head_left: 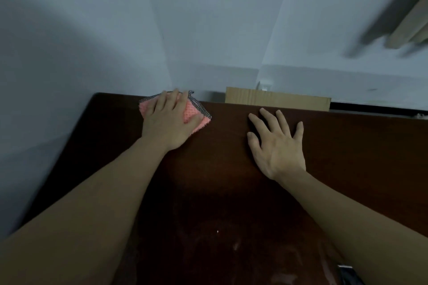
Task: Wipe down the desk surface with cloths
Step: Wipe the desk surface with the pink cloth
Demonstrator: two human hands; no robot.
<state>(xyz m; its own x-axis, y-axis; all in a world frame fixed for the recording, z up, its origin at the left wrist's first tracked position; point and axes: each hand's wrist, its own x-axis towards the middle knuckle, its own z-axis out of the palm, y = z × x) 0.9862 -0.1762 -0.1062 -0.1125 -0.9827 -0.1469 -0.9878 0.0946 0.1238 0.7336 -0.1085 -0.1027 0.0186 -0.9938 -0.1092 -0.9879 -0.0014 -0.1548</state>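
Note:
A dark brown wooden desk [231,192] fills the lower part of the head view. A pink cloth [193,115] with a black-and-white dotted edge lies flat near the desk's far edge, left of centre. My left hand [168,120] presses on it with straight, spread fingers that reach to the desk's back edge. Flat on the bare wood to the right rests my right hand [276,143], fingers spread, holding nothing. Faint streaks show on the desk surface close to me.
A white wall runs along the desk's left side and behind it. A piece of brown cardboard [278,98] stands behind the desk's back edge. A small dark object [347,274] lies at the near right. Blurred wooden slats [407,23] are at the upper right.

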